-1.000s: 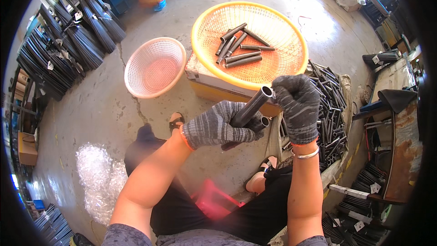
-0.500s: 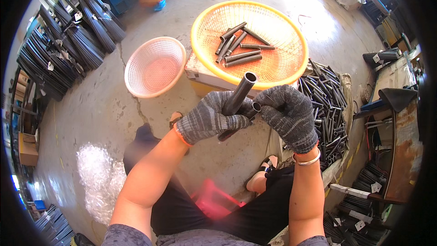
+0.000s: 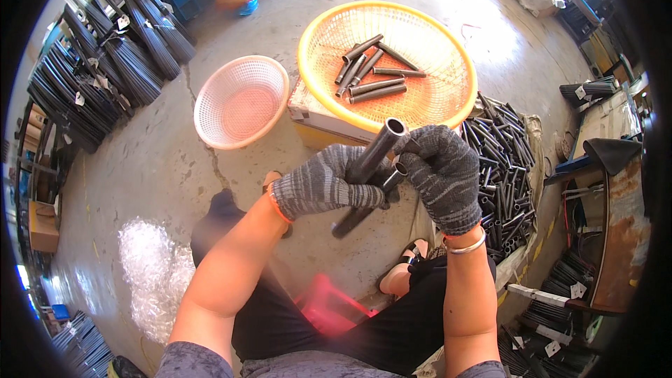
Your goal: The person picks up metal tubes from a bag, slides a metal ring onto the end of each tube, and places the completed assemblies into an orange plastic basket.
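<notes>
Both my hands wear grey striped knit gloves with orange cuffs. My left hand [image 3: 325, 180] is closed round two dark metal tubes. The thicker-looking tube [image 3: 374, 152] tilts up, its hollow end facing up and away from me. Below it, the other tube [image 3: 350, 220] slants across under my left fingers, with a round opening close to my right hand. My right hand [image 3: 441, 175] has its fingers bent and pressed together right beside the tube ends. What it pinches, if anything, is hidden. Several more tubes [image 3: 378, 86] lie in a yellow plastic basket [image 3: 448, 49] just beyond.
The yellow basket rests on a cardboard box [image 3: 329, 124]. Left of it stands a smaller pinkish basket [image 3: 241, 138]. A big pile of short tubes [image 3: 500, 175] lies on sacking at the right. Clear plastic wrap [image 3: 150, 266] is at the left; long rod bundles [image 3: 77, 91] line the wall.
The tubes have shifted slightly right and nearer me, and the lower tube's near end now sticks out further below my left hand. My right fingers have moved up closer to the upper tube.
</notes>
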`<state>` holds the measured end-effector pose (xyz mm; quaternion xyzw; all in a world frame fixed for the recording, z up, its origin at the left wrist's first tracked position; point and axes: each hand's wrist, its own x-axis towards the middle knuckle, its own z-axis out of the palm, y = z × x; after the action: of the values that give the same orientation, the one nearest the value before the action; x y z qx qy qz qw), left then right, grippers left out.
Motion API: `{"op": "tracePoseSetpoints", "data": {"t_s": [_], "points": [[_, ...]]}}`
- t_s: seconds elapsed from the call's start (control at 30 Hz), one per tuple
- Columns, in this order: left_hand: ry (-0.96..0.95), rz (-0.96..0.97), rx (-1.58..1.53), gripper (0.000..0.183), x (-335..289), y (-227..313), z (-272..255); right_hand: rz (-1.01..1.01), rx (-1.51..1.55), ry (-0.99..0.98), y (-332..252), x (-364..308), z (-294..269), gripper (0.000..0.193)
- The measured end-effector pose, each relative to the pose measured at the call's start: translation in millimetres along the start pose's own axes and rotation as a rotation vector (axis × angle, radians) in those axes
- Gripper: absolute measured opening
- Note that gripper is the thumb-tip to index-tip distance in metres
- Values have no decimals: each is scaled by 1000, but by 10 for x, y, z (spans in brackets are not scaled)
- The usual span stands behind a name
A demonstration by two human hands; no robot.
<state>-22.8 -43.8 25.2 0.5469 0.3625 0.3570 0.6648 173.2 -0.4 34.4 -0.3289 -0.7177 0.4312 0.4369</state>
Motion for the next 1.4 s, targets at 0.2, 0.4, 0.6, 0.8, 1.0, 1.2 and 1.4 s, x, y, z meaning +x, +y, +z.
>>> {"op": "tracePoseSetpoints", "data": {"t_s": [0.2, 0.4, 0.6, 0.8, 1.0, 1.2, 1.4], "points": [[57, -98, -127, 38, 5, -26, -32, 22, 337, 133, 0, 24, -98, 12], [39, -96, -105, 39, 18, 27, -24, 130, 658, 291, 166, 67, -246, 11], [77, -175, -67, 39, 27, -119, -46, 171, 905, 530, 270, 123, -591, 11], [100, -190, -60, 38, -24, -58, -85, 143, 342, 412, 391, 153, -571, 11], [124, -244, 7, 37, -8, -68, -50, 134, 344, 152, 63, 66, -318, 11], [155, -145, 177, 33, 34, -145, -49, 44, 221, 0, 31, 44, -166, 16], [170, -189, 321, 31, 59, -124, 26, -29, -25, 85, 31, 27, -15, 14]]}}
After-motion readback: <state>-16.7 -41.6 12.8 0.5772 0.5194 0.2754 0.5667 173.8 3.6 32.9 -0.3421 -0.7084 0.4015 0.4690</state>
